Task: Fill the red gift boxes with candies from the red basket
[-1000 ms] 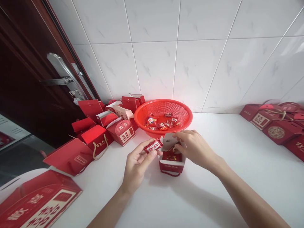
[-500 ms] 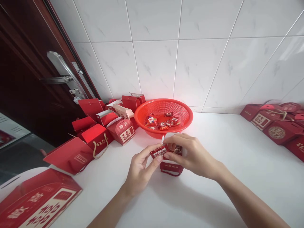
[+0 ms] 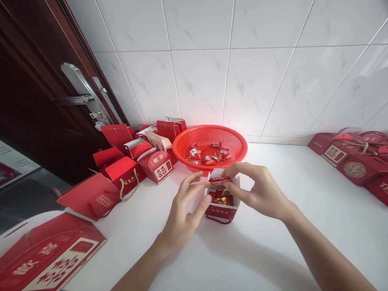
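Tabletop point(image 3: 130, 242), left hand point(image 3: 183, 214) (loosely curved)

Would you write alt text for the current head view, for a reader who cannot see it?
A person's right hand holds a red-wrapped sweet over an open red box containing other sweets; the open left hand is beside it. Behind the box, a red mesh basket holds more sweets, with further red boxes at left and right on a white table.

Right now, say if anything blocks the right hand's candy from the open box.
Nothing visible does. The right hand holds the candy at the back of the open box; the left hand is at its left edge, sweets lie inside.
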`<control>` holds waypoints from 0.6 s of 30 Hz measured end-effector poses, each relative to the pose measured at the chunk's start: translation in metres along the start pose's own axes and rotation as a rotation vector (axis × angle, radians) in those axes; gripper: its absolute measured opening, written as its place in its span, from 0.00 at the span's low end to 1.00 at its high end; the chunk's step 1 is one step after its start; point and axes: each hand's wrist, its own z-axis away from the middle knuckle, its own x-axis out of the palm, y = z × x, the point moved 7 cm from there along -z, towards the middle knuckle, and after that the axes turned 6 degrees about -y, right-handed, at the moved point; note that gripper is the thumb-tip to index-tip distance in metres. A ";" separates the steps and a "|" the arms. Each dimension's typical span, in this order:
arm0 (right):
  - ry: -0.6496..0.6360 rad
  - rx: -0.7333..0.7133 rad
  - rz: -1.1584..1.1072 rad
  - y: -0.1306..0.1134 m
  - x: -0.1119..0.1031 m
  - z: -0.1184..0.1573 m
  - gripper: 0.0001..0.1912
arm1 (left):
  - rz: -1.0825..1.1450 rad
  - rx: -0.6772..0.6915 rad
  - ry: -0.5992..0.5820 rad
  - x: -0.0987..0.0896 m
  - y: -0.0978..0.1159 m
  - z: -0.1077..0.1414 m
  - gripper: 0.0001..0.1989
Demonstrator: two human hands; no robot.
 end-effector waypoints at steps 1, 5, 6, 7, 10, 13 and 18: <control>0.001 0.003 0.025 0.001 -0.003 0.000 0.05 | -0.022 -0.022 -0.041 0.002 -0.001 0.000 0.14; -0.070 0.053 0.096 0.007 -0.003 0.000 0.06 | -0.086 -0.012 -0.178 0.012 -0.001 0.001 0.24; -0.106 0.067 0.107 0.008 -0.001 0.000 0.07 | -0.094 0.011 -0.191 0.013 0.001 0.002 0.27; -0.144 0.079 0.121 0.009 0.002 0.000 0.08 | -0.097 0.038 -0.199 0.014 0.002 0.002 0.29; -0.239 0.103 0.200 0.010 0.010 0.001 0.09 | -0.104 0.117 -0.203 0.016 0.006 0.002 0.31; -0.311 0.131 0.323 0.013 0.014 0.002 0.08 | -0.132 0.164 -0.173 0.016 0.008 0.003 0.32; -0.470 0.217 0.488 0.021 0.023 0.007 0.10 | -0.153 0.177 -0.118 0.019 0.010 0.006 0.28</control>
